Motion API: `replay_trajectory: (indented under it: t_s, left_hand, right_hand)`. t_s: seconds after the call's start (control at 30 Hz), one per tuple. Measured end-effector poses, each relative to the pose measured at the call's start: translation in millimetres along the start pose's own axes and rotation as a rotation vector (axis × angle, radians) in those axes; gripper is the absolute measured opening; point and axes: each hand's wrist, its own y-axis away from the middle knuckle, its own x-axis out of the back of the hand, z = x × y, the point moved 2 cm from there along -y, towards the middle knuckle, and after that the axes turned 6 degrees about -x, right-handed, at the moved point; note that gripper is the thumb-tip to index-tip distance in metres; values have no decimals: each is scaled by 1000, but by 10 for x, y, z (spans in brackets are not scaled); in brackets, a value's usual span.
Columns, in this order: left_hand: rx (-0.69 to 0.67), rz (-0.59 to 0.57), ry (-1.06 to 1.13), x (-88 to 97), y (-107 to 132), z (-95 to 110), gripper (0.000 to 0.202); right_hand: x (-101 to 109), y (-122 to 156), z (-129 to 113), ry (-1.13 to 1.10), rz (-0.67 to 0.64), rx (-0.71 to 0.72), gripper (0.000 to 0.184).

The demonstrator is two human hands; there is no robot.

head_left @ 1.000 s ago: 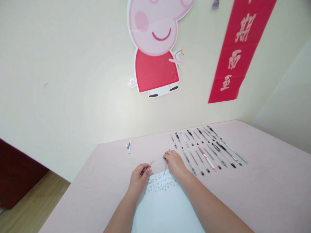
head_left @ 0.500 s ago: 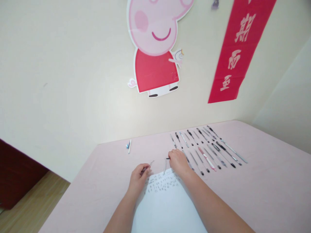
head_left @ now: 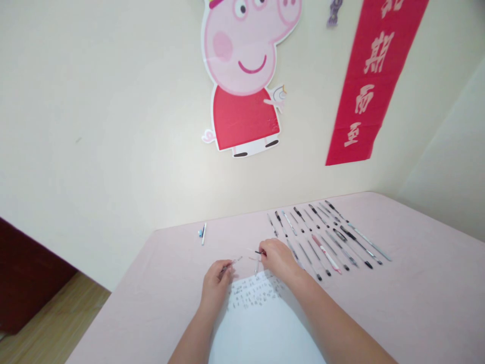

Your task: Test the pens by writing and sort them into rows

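My left hand (head_left: 216, 284) is closed around a clear pen barrel (head_left: 237, 260), whose see-through end points up and right beyond my fingertips. My right hand (head_left: 279, 259) pinches a thin dark stick that looks like a pen refill (head_left: 258, 252), its end pointing left toward the barrel. The two pieces are apart. A small clear pen part (head_left: 256, 267) lies just beyond the top edge of a white sheet of paper (head_left: 265, 328) with several handwritten lines. The paper lies between my forearms.
Several pens (head_left: 324, 253) lie in two slanting rows right of my right hand. A white pen (head_left: 204, 234) with a small blue piece (head_left: 200, 233) beside it sits at the back left. The pink table (head_left: 144, 303) meets a wall bearing a pig cutout (head_left: 244, 116) and red banner (head_left: 373, 76).
The view has tilted up slightly, so everything sits a little lower. The dark stick in my right hand has turned slightly; both hands keep their grips.
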Motion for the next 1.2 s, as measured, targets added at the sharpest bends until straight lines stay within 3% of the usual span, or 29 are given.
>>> replay_trajectory:
  t_s: [0.27, 0.5, 0.83, 1.03, 1.2]
  left_hand:
    - [-101, 52, -129, 51, -22, -16, 22]
    - [-136, 15, -180, 53, -16, 16, 22]
    - [-219, -92, -317, 30, 8, 147, 23]
    - [-240, -96, -307, 15, 26, 156, 23]
    - [-212, -65, -260, 17, 16, 128, 21]
  right_hand:
    - [116, 84, -246, -159, -12, 210, 17]
    - [27, 77, -235, -142, 3, 247, 16]
    - [82, 118, -330, -127, -26, 267, 16]
    - [49, 153, -385, -184, -37, 257, 22]
    - [109, 136, -320, -330, 109, 280, 20]
